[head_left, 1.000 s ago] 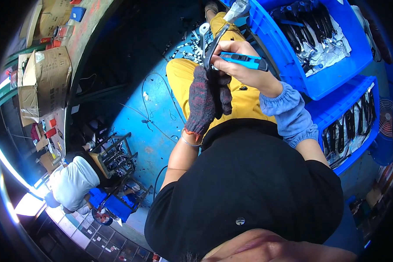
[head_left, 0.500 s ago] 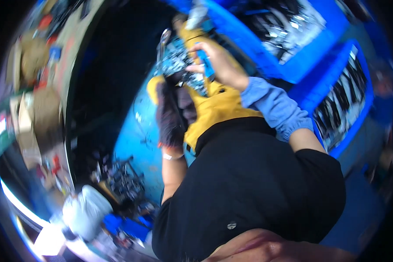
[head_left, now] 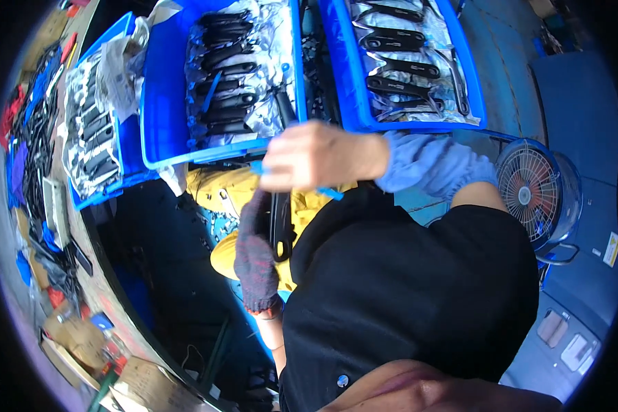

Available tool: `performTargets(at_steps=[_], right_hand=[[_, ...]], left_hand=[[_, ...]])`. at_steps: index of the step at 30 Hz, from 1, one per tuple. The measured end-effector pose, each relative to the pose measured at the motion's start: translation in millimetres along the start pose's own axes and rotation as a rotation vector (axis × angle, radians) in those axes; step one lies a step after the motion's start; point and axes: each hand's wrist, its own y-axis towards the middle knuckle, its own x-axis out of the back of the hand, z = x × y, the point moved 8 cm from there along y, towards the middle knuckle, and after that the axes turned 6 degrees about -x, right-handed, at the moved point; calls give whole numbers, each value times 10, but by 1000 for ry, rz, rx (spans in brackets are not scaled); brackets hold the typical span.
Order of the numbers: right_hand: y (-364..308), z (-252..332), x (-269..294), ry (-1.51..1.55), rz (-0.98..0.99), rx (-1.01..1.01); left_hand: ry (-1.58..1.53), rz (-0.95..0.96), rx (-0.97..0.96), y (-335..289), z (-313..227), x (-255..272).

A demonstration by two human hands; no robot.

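Observation:
My left hand (head_left: 257, 264), in a dark knit glove, is wrapped along a black tool handle (head_left: 280, 226) that has a long hole in its lower end. The handle's upper part is hidden behind my right hand (head_left: 309, 159), which is bare, closed and partly blurred, crossing over it. A slim blue thing (head_left: 332, 194) pokes out below the right fingers, and a bit of blue shows at their left; its kind is unclear. Just beyond, a blue crate (head_left: 216, 152) holds rows of black-handled tools (head_left: 230, 101) on whitish wrapping. Another black handle end (head_left: 284, 106) shows above the right hand.
To the right stands a second blue crate (head_left: 484, 103) with similar tools; a third blue crate (head_left: 127, 161) sits at the left on a cluttered bench (head_left: 110, 288). A round floor fan (head_left: 525, 196) is near my right elbow. Yellow cloth (head_left: 223, 257) covers my lap.
The view has swung toward the crates, which now lie ahead. My right hand has come across above the left, and the black handle in the left hand now shows clearly.

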Motion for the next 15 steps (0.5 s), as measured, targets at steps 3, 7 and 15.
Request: performTargets(at_steps=[3,7,15], right_hand=[[-545,-910,529,-149,-26,-326],[-1609,-2189,1262,-406,-106,-756],[-2581,-3362,1070,-442,75,-1195]], left_hand=[[-491,-76,-38,191,-169,74],[-717,-198,90,357,-30,75],[-715,-188,331,382,513,-30]])
